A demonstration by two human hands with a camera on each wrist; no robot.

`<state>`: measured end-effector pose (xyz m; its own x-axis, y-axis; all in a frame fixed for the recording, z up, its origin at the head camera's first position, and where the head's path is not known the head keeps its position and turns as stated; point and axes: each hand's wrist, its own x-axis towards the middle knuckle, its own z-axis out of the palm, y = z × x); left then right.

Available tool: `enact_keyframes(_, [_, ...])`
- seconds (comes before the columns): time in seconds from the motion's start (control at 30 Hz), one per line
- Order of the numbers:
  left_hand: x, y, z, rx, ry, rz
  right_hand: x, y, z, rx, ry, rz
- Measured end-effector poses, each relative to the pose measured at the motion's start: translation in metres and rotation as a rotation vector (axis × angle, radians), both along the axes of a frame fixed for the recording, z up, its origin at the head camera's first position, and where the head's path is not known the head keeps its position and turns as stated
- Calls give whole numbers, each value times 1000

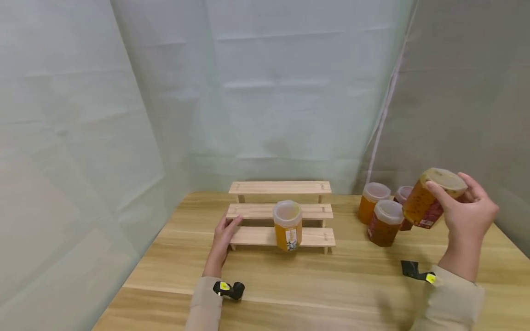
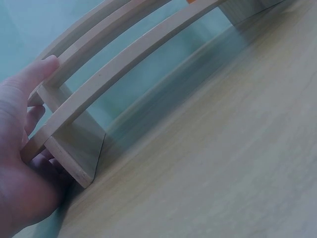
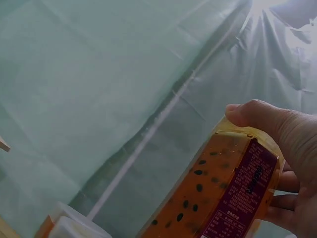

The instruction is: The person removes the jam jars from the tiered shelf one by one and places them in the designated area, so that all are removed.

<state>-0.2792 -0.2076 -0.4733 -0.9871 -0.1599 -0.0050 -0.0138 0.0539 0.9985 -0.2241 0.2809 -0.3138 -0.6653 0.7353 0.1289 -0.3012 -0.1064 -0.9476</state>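
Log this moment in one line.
left hand: grips wooden rack | right hand: holds seeded jar, tilted | lowest step: one orange jar | table: three more jars

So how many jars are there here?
5. A jar stands on the rack, another jar is in the right hand, and on the table are a front jar, left jar and partly hidden jar. Others could be hidden.

Three standing jars [image 1: 385, 226] blocking nine o'clock from right hand [image 1: 471, 214], open air above, bare tabletop [image 1: 356, 278] at eight
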Motion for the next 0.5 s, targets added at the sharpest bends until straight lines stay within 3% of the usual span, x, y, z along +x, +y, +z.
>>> enact_keyframes(0.3, [-1,0,0,-5,-5,-3,2,18,-10,-33,-71,-21])
enact_keyframes(0.5, [-1,-1,1,13,-13,-21,-2,27,-18,-66,-162,25])
